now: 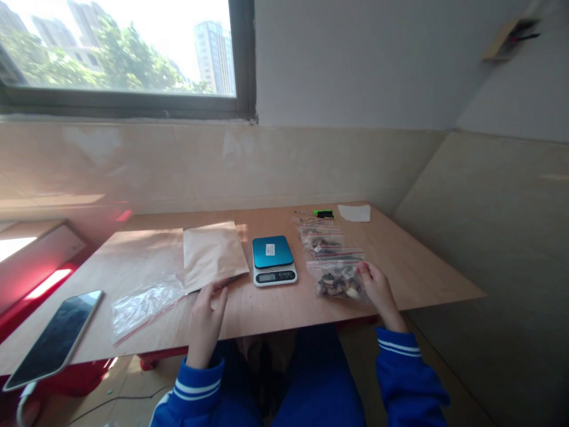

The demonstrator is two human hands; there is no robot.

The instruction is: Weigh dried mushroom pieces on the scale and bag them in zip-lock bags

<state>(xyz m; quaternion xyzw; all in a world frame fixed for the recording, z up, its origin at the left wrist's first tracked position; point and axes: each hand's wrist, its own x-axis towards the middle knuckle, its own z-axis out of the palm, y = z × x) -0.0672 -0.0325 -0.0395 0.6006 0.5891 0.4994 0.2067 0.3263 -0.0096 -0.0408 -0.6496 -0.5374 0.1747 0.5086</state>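
Observation:
My left hand (207, 317) rests at the near edge of the wooden table (400, 261), fingers curled on the bottom edge of a brown paper envelope (212, 253). My right hand (377, 287) pinches the right side of a clear zip bag of dark dried pieces (336, 280) lying flat. Two more filled zip bags (320, 238) lie in a row behind it. A small digital scale with a teal top (272, 260) stands between my hands.
Empty clear zip bags (143, 303) lie left of the envelope. A phone (56, 337) rests at the table's left near corner. A green-handled tool (320, 213) and a white paper (354, 213) sit at the back. Walls close in behind and to the right.

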